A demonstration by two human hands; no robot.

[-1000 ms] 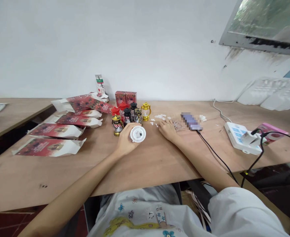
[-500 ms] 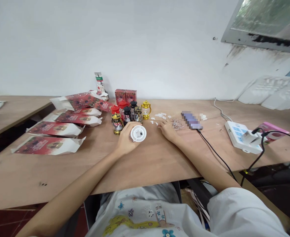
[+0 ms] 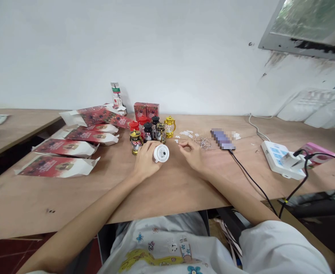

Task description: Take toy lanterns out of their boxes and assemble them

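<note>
My left hand [image 3: 145,161] is wrapped round a small lantern [image 3: 161,153] lying on its side, its round white base turned toward me. My right hand [image 3: 192,154] rests on the wooden table [image 3: 170,186] just right of it, thumb and forefinger pinched on a tiny white piece [image 3: 180,142]. Behind my hands stands a cluster of little lanterns [image 3: 149,131], red, black and gold. Scattered white bits [image 3: 187,134] and a heap of small metal hooks [image 3: 204,143] lie beyond my right hand.
Flat red printed boxes [image 3: 67,148] lie in a row at the left, two upright red boxes [image 3: 146,110] and a bottle [image 3: 116,95] near the wall. A phone [image 3: 222,139] with black cable, a white power strip [image 3: 281,160] and a pink box [image 3: 318,152] are at the right.
My right hand has lifted off the scattered bits and drawn toward the lantern, fingers now pinched. My left hand has tilted the lantern slightly.
</note>
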